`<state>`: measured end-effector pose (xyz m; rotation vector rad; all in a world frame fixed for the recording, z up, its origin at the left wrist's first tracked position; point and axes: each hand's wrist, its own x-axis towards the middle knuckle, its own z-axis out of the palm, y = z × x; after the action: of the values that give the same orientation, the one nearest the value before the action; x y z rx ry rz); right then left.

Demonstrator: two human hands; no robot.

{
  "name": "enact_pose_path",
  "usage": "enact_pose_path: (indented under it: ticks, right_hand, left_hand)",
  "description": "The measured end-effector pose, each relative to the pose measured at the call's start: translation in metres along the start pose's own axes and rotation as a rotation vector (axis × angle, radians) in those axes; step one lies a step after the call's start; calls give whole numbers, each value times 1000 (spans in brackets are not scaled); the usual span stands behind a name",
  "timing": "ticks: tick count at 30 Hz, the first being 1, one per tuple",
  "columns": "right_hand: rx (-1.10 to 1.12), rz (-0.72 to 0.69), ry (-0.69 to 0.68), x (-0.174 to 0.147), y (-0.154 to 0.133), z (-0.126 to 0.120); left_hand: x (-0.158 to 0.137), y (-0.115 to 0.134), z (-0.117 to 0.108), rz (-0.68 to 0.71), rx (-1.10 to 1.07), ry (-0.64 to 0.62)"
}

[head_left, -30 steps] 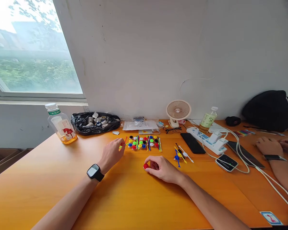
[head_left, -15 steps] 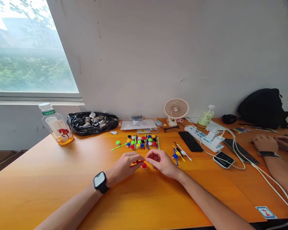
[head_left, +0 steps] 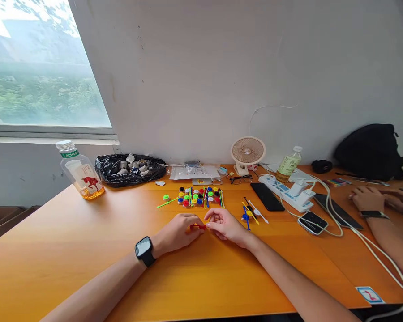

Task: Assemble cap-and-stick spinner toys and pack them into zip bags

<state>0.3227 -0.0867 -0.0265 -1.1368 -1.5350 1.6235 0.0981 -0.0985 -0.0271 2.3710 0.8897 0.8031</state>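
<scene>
- Fingers of the left hand are curled with only a narrow gap, index finger and thumb pinching a red plastic piece.
- Right-hand fingers bend inward; on the right hand, thumb and index fingertip come close together at the piece's right end. I cannot tell whether they grip it or merely touch it.
- Between the two hands, the red piece sits around the middle of the desk, well back from its front edge; the fingers partly hide it.
- Farther toward the rear edge, coloured plastic discs crowd together with thin sticks among them.
- Just left of that group, a green arrow lies slantwise beside a green-topped disc.
- Toward the desk's right side, blue, yellow, black and white arrow spinners lie bunched, near a black phone.
- A smartwatch circles the left wrist.
</scene>
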Motion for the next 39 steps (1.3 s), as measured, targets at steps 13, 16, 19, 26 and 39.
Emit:
enact_pose_path:
  ticks: [13, 16, 19, 26, 39]
  right_hand:
    - [-122, -112, 58, 6, 3, 6]
    - [-172, -151, 48, 4, 3, 5]
    - [-252, -202, 60, 2, 3, 5]
    - [-361, -279, 85, 4, 4, 4]
    - [-626, -387, 211, -2, 3, -1]
  left_hand:
    - [2, -7, 3, -9, 33, 38]
    - [1, -7, 5, -48, 27, 34]
    - [-1, -8, 4, -72, 15, 12]
    - [0, -12, -1, -83, 73, 12]
    - [-7, 4, -2, 13, 81, 56]
